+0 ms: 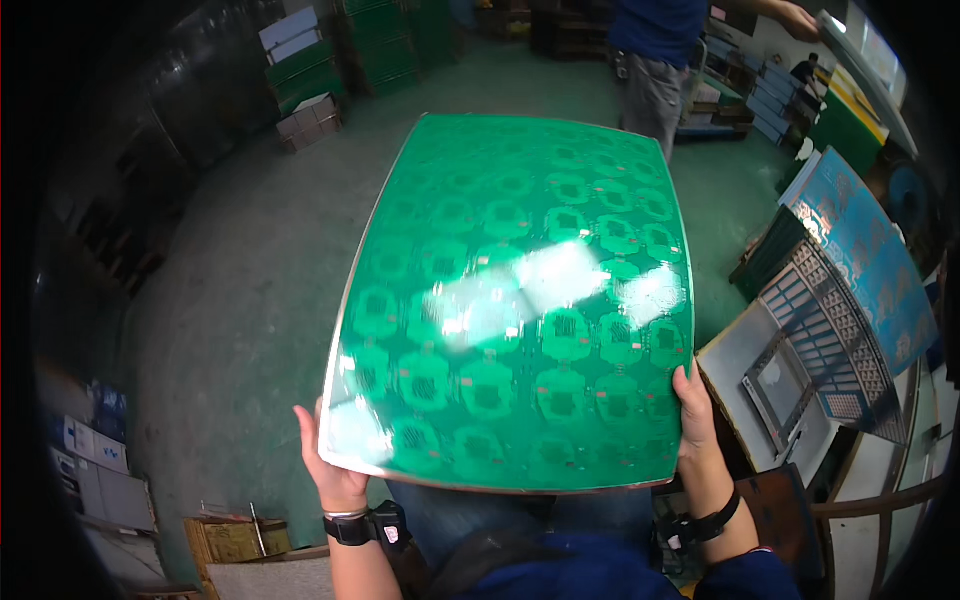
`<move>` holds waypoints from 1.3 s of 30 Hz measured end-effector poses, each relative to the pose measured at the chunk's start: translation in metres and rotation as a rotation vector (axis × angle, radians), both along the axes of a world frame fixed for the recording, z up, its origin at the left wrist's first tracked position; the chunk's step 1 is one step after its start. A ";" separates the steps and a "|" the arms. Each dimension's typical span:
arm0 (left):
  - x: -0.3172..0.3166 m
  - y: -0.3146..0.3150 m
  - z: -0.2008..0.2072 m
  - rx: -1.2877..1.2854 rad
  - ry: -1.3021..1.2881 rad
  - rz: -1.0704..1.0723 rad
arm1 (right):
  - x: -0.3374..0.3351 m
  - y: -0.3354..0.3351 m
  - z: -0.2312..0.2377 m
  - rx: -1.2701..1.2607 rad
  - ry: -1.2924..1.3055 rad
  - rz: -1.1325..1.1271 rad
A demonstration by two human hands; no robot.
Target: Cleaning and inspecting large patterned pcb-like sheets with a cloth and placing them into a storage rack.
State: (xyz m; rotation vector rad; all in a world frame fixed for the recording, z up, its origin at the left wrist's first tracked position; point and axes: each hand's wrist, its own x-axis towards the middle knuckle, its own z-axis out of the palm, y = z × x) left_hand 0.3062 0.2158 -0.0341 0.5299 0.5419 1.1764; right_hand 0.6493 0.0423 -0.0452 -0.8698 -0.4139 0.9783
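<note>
A large glossy green circuit board panel [520, 420], covered in repeated rounded board patterns, is held out in front of me and tilted, with bright light reflections across its middle. My left hand [335, 468] grips its near left corner, thumb sticking up beside the edge and the other fingers hidden behind the panel. On the near right edge my right hand [695, 410] holds on, its thumb at the rim and its remaining fingers mostly out of sight. Each wrist wears a black strap.
To the right, blue patterned panels [870, 270] lean beside a light-coloured tray [770, 385] with a dark frame. Ahead, another person [655, 60] in a blue top holds a thin panel [870, 80]. Cartons [310, 120] stand at far left; a wooden box [235, 540] sits low left.
</note>
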 end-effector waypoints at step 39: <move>-0.024 0.008 -0.059 0.062 0.277 0.373 | 0.071 -0.073 0.009 -0.141 -0.356 -0.044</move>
